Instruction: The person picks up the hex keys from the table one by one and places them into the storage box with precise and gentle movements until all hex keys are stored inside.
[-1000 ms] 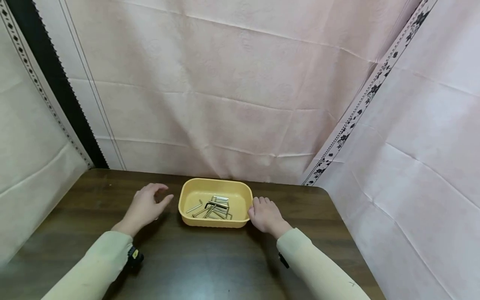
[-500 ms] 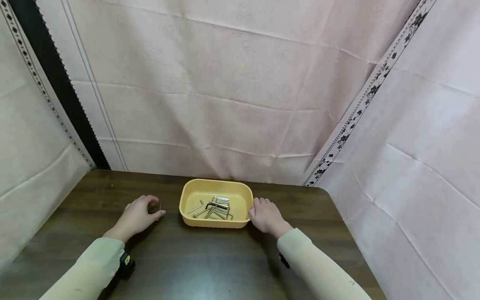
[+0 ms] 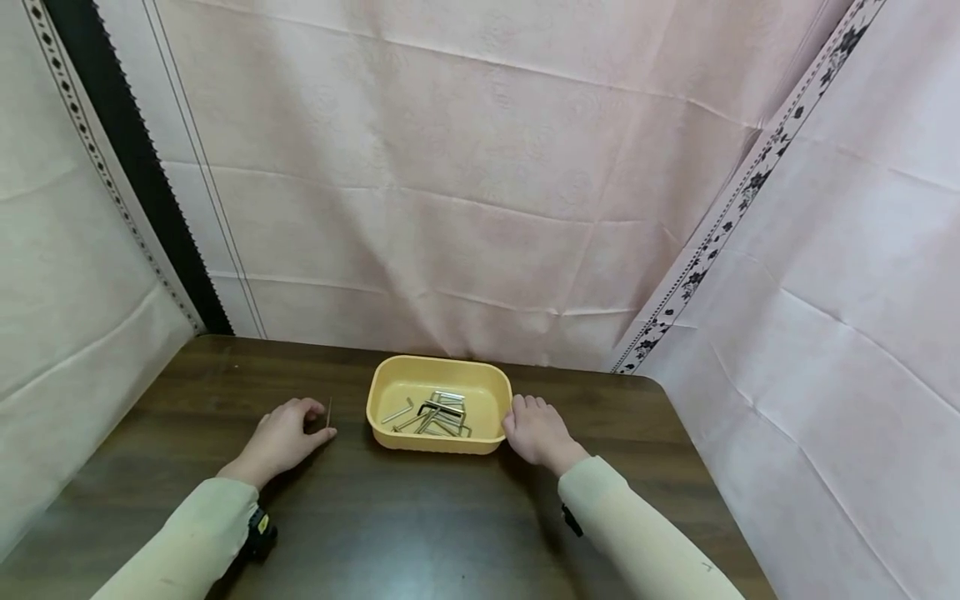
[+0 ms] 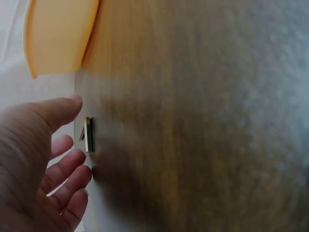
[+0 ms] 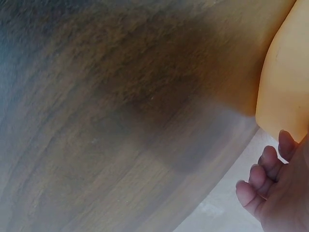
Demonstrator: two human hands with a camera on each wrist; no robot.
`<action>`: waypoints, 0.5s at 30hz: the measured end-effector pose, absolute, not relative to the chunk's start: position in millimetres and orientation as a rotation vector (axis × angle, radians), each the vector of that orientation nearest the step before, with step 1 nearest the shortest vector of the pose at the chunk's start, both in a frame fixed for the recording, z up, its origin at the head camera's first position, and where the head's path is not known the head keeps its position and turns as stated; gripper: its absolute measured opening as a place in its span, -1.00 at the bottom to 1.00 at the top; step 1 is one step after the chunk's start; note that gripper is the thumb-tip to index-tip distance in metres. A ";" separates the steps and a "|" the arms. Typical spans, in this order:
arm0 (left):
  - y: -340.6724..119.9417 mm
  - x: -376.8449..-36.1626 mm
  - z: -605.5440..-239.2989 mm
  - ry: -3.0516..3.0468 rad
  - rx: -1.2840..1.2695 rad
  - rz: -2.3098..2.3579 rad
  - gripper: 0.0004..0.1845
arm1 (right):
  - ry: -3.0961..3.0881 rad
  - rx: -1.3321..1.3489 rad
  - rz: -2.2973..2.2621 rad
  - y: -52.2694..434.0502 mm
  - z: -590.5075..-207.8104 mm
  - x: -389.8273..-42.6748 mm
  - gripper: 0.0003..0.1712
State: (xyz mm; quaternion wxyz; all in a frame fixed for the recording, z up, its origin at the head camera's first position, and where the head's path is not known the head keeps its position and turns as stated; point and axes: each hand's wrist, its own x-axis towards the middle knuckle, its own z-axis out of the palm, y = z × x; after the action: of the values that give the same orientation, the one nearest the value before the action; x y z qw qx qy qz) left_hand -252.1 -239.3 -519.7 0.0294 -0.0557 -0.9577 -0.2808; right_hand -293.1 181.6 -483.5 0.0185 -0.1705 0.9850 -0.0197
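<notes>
Yellow plastic, one tray [image 3: 480, 392], sits between the two hands and holds a heap of hex keys [image 3: 432, 416], too tangled to count. Since a second ago the left hand [image 3: 283, 439] has dropped from hovering onto the table [image 3: 420, 525]. Its fingers [image 4: 65, 171] lie loosely spread, holding nothing. The left wrist view alone shows a small hex key [image 4: 87, 134] just off the fingertips. The right hand [image 3: 536, 432] rests beside the tray wall, fingers relaxed.

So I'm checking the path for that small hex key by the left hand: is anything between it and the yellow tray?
Nothing visible. The hex key sits at the left hand fingertips, and only bare table lies between it and the yellow tray. The right hand rests at the tray's far side.
</notes>
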 end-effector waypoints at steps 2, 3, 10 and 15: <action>-238.5 -252.4 -519.3 -2.950 -0.175 -0.862 -0.52 | 3.056 -0.523 -0.069 181.7 -483.9 -293.7 -0.71; -238.2 -252.5 -518.8 -2.946 -0.179 -0.860 -0.53 | 3.055 -0.519 -0.074 181.6 -483.7 -293.8 -0.71; -237.9 -251.8 -516.4 -2.950 -0.201 -0.843 -0.62 | 3.047 -0.524 -0.077 181.6 -485.5 -294.8 -0.69; -237.6 -250.1 -520.0 -2.947 -0.214 -0.826 -0.71 | 3.050 -0.515 -0.069 182.5 -488.4 -295.0 -0.70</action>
State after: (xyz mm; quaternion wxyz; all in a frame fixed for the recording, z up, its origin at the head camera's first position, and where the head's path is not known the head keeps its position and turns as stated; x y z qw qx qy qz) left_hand -250.1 -237.6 -520.0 0.0369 -0.0698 -0.9599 -0.2690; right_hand -295.0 182.5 -488.4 0.0238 -0.1665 0.9855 -0.0222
